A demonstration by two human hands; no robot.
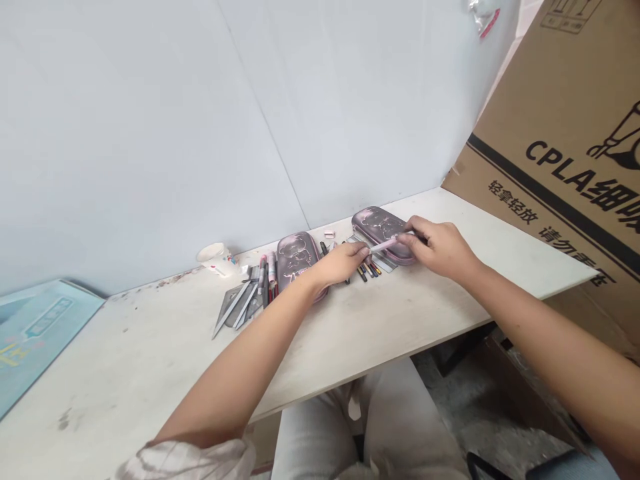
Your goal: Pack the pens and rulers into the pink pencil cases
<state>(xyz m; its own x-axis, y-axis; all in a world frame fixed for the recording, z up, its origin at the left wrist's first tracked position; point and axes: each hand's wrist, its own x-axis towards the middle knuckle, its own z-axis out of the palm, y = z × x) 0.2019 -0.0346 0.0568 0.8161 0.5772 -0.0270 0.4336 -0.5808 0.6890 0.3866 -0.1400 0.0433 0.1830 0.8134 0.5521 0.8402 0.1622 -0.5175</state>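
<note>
Two pencil cases lie on the desk, apparently a paper cup left of them.

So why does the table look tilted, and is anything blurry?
In the head view, the table slants because the camera is tipped; the cardboard box stretches at the edge; the light is soft, with faint shadows and no harsh glare; small pens look fuzzy.

I'm holding a pink pen between my left hand and right hand, just over a pencil case.
</note>
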